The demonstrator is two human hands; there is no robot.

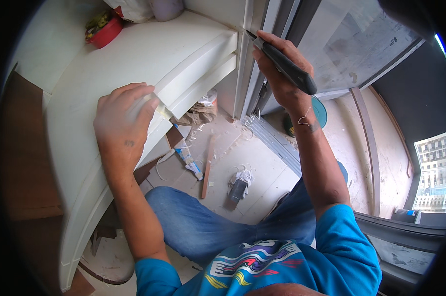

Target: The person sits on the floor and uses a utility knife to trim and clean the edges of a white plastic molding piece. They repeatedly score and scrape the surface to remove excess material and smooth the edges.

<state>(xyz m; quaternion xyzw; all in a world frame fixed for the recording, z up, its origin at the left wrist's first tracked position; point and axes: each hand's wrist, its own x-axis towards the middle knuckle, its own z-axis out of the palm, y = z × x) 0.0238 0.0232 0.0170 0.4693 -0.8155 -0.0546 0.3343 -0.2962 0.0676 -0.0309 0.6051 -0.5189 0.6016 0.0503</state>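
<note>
My right hand (282, 74) is closed around a black utility knife (285, 64). The knife's tip points up and left, close to the light strip where the white unit meets the metal door frame (247, 74). My left hand (124, 116) lies at the front edge of the white counter (178, 42), its fingers bent slightly and the thumb apart from them. Its fingertips are beside the left end of a white ledge (198, 66) under the countertop. A blur covers part of this hand; I see nothing held in it.
On the counter stands a red bowl (107, 33). Below, the tiled floor holds white shavings, a wooden strip (208, 167), a blue-and-white tube (189, 160), crumpled brown paper (198, 113) and a dark block (238, 190) on a white rag. A green-lidded bucket (318, 112) stands beyond the door track.
</note>
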